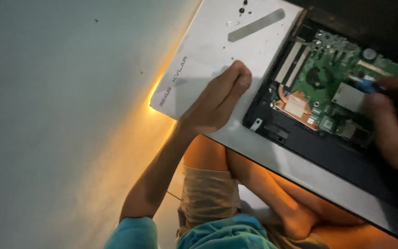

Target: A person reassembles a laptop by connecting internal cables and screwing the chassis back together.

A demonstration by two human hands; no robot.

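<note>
Nearest to us we see the person's lap: a teal shirt point(217, 235) at the bottom edge and pale shorts point(208, 193) over folded legs, lit warm orange from below.

Above that, the left hand point(217, 99) reaches up from a bare forearm and rests on a white bench point(254, 147). Its grip is together, fingers curled into a loose fist with the knuckles pressed on the white surface; it holds nothing that we can see. It lies just beside the left edge of the opened laptop point(318, 138).

The laptop sits on the bench, tilted across the right half of the view, its black base shell open so the inside shows. We see a green circuit board point(332, 64), a copper-coloured heat plate point(295, 106) with a curved copper pipe leading from it, two pale strips set side by side at the upper left, a silver square shield near the middle and a round coin cell at the far corner.

The right hand point(392, 124) lies over the right part of the board, blurred. Its fingers seem closed about a small blue-tipped thing point(367, 87), though we cannot tell how firmly or what it is.

Farthest off, on the white surface, a grey strip point(256, 25) lies slanted, with a few small dark screws point(242, 9) near it.
</note>
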